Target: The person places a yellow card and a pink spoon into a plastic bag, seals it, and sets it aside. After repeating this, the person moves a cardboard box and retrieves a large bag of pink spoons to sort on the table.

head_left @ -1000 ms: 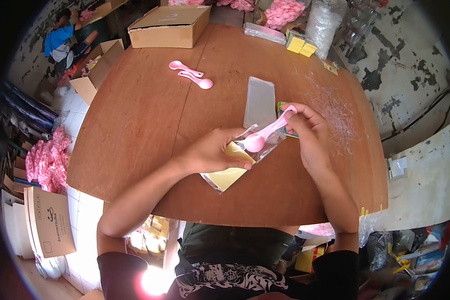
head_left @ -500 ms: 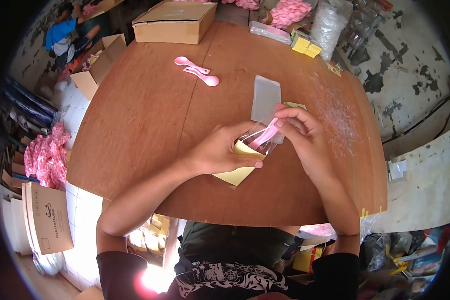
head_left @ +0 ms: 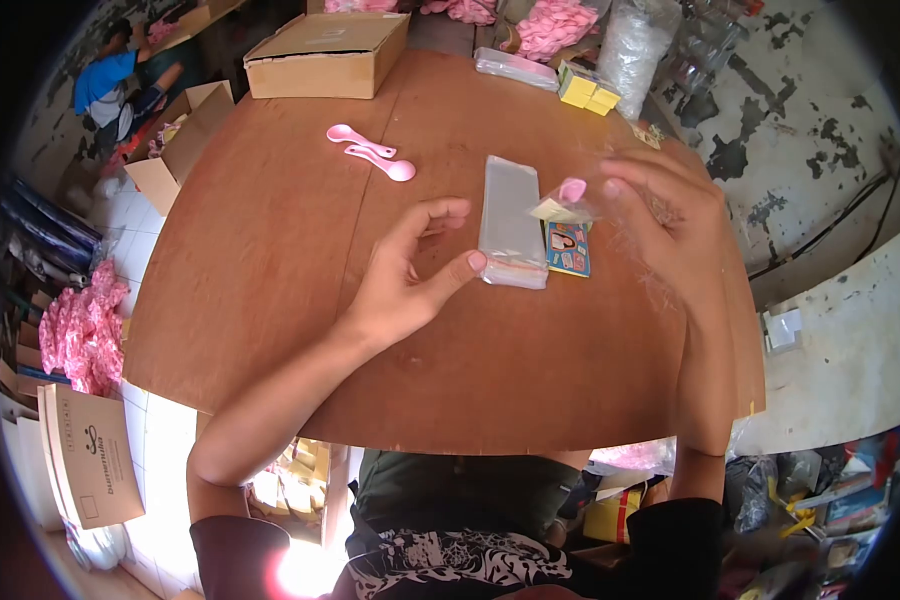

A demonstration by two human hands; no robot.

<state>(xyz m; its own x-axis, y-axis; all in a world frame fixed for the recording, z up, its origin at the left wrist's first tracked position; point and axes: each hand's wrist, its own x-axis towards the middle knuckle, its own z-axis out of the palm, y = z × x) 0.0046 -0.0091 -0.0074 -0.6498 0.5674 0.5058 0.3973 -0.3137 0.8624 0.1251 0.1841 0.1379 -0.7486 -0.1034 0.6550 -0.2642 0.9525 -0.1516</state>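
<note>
My left hand is open, thumb and fingers apart, beside a stack of clear plastic bags. It holds nothing. My right hand is raised on the right, smeared by motion, its thumb and fingertips bent toward a small clear packet. Pink plastic and a pale yellow piece show inside that packet. Whether the fingertips touch it cannot be made out. Under it, right of the stack, lies a blue printed card. Two pink measuring spoons, one farther back and one nearer, lie on the table.
The brown wooden table carries a cardboard box at the back left. Yellow small boxes and a clear plastic roll stand back right. Another person sits far left, near an open carton.
My left hand has let go of the yellow card and bag with the pink spoon. The packet is now farther forward, above the blue card. My right hand has moved right and up.
</note>
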